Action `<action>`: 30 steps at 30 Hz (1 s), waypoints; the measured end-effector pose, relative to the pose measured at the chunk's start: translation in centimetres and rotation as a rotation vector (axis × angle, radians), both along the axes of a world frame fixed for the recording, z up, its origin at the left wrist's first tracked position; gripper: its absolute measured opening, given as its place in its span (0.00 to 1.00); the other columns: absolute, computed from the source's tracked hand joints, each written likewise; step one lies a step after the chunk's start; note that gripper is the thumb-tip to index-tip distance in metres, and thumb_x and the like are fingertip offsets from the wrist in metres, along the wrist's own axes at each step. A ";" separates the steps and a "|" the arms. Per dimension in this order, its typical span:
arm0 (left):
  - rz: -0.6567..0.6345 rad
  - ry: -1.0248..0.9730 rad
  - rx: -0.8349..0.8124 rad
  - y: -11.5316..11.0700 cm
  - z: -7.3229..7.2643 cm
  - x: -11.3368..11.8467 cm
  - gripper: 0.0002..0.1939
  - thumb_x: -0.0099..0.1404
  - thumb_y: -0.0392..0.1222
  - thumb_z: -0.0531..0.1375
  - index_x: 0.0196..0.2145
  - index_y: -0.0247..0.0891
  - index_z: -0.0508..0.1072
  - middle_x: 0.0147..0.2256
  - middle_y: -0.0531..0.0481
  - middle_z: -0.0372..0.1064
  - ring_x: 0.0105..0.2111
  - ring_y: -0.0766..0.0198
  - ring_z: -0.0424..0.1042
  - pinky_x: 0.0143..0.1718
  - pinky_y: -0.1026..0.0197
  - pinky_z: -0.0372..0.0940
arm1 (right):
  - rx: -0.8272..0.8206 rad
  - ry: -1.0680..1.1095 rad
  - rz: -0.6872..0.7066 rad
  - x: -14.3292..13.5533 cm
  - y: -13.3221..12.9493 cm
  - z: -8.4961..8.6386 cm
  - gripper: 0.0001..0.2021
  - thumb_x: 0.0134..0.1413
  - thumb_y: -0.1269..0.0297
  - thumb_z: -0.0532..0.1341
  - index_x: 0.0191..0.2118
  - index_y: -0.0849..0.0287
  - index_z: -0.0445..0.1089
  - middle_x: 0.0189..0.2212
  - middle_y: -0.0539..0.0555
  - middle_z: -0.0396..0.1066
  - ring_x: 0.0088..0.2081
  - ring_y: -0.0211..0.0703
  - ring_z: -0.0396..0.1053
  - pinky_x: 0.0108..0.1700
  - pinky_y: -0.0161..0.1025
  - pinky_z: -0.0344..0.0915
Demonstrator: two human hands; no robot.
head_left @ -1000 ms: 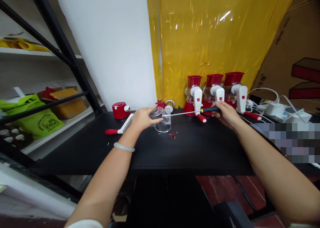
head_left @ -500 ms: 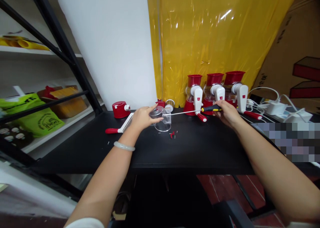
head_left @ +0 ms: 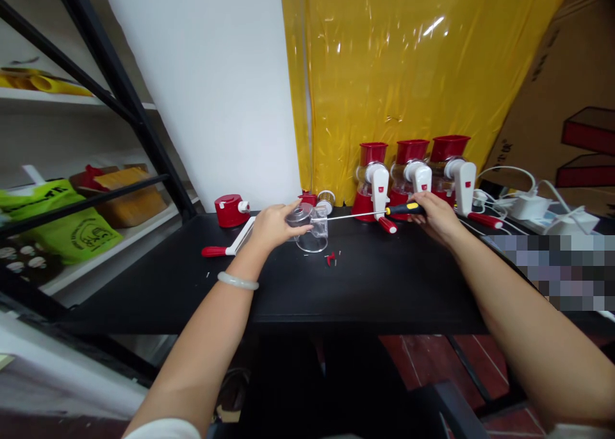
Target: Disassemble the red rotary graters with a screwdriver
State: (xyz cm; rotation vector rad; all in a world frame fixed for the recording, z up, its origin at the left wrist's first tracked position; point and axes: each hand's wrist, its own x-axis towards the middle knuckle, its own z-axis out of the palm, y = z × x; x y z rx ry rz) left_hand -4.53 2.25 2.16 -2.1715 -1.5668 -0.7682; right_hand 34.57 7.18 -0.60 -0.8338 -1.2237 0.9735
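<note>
My left hand (head_left: 273, 226) is closed around a clear plastic grater housing (head_left: 312, 239) on the black table, thumb in front and fingers over its top. In my right hand (head_left: 434, 213) is a screwdriver (head_left: 402, 209) with a black and yellow handle, held level. Its long shaft points left and the tip meets the right side of the housing; the exact contact is too small to make out. In front of the housing lie a small red part (head_left: 330, 258) and several tiny screws. Just behind stands a grater drum (head_left: 326, 201) with a white rim.
A red base part (head_left: 231, 211) and a white crank with a red handle (head_left: 214, 251) lie to the left. Three assembled red and white rotary graters (head_left: 416, 170) stand at the back right. Beyond them are white cables and power adapters (head_left: 530, 206). A shelf rack (head_left: 139, 128) borders the left.
Both hands keep their hold on the housing and the screwdriver. The screwdriver's handle looks slightly turned, with its yellow patch now higher. The view has shifted a little.
</note>
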 end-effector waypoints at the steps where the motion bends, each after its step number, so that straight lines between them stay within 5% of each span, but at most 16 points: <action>1: -0.005 -0.002 -0.005 0.0 0.0 0.0 0.40 0.56 0.66 0.63 0.61 0.45 0.69 0.42 0.42 0.77 0.41 0.52 0.75 0.41 0.56 0.65 | -0.006 0.056 0.031 0.0 -0.2 0.1 0.09 0.46 0.58 0.69 0.27 0.52 0.69 0.18 0.46 0.61 0.20 0.37 0.59 0.26 0.40 0.65; 5: -0.020 -0.021 -0.012 -0.1 0.0 0.1 0.39 0.56 0.66 0.64 0.61 0.45 0.69 0.44 0.42 0.77 0.42 0.52 0.75 0.42 0.56 0.65 | -0.002 0.225 0.203 0.0 -1.3 0.8 0.11 0.36 0.69 0.67 0.30 0.52 0.71 0.30 0.48 0.70 0.32 0.41 0.69 0.35 0.42 0.71; 8: -0.014 -0.009 -0.014 -0.1 0.0 0.2 0.39 0.56 0.66 0.63 0.61 0.45 0.69 0.43 0.43 0.77 0.42 0.52 0.75 0.41 0.56 0.65 | 0.004 0.238 0.238 0.0 -1.6 1.1 0.08 0.40 0.65 0.66 0.31 0.52 0.71 0.32 0.49 0.72 0.35 0.44 0.71 0.37 0.45 0.72; 11: -0.011 0.004 -0.017 -0.1 0.1 0.1 0.40 0.56 0.67 0.63 0.61 0.45 0.69 0.42 0.43 0.77 0.41 0.52 0.75 0.41 0.56 0.65 | -0.020 0.170 0.150 -0.1 -1.1 0.9 0.13 0.52 0.48 0.62 0.29 0.53 0.71 0.23 0.51 0.70 0.25 0.42 0.67 0.30 0.44 0.70; 14: -0.004 -0.006 -0.002 -0.1 0.1 0.0 0.40 0.56 0.67 0.63 0.61 0.46 0.69 0.43 0.43 0.77 0.41 0.52 0.75 0.40 0.57 0.65 | -0.018 -0.026 0.050 -0.1 -0.5 0.4 0.19 0.55 0.42 0.60 0.28 0.53 0.71 0.10 0.45 0.55 0.14 0.37 0.53 0.24 0.42 0.65; 16: 0.001 -0.011 0.006 -0.1 0.1 0.0 0.40 0.56 0.67 0.63 0.61 0.46 0.69 0.43 0.42 0.77 0.42 0.52 0.75 0.41 0.57 0.65 | -0.019 -0.053 0.044 -0.1 -0.4 0.2 0.14 0.53 0.49 0.64 0.28 0.53 0.71 0.10 0.44 0.54 0.15 0.36 0.52 0.25 0.40 0.65; 19: 0.001 -0.007 -0.006 0.0 0.0 0.0 0.40 0.56 0.67 0.63 0.61 0.45 0.69 0.41 0.42 0.77 0.40 0.52 0.75 0.41 0.56 0.65 | -0.051 0.108 0.123 0.0 -0.8 0.4 0.06 0.44 0.62 0.68 0.29 0.52 0.71 0.19 0.46 0.66 0.22 0.37 0.63 0.28 0.39 0.67; 23: -0.003 -0.012 -0.003 0.0 0.0 0.0 0.40 0.56 0.66 0.64 0.61 0.46 0.69 0.43 0.42 0.77 0.42 0.52 0.75 0.42 0.57 0.65 | -0.031 0.223 0.266 0.1 -1.7 1.1 0.11 0.36 0.69 0.68 0.31 0.52 0.71 0.30 0.47 0.72 0.35 0.42 0.71 0.38 0.44 0.72; 27: -0.004 -0.011 -0.017 0.0 0.0 0.0 0.40 0.56 0.66 0.64 0.61 0.46 0.68 0.42 0.42 0.77 0.41 0.52 0.75 0.41 0.56 0.65 | -0.046 0.195 0.209 0.0 -1.4 1.1 0.10 0.48 0.52 0.65 0.30 0.53 0.71 0.26 0.50 0.72 0.30 0.44 0.71 0.33 0.45 0.72; 30: -0.003 -0.008 -0.017 0.1 0.0 0.0 0.40 0.56 0.66 0.64 0.62 0.46 0.68 0.41 0.42 0.77 0.40 0.53 0.75 0.41 0.56 0.65 | -0.029 0.057 0.102 -0.1 -0.6 0.8 0.18 0.54 0.44 0.61 0.27 0.54 0.71 0.12 0.47 0.58 0.16 0.37 0.57 0.23 0.41 0.66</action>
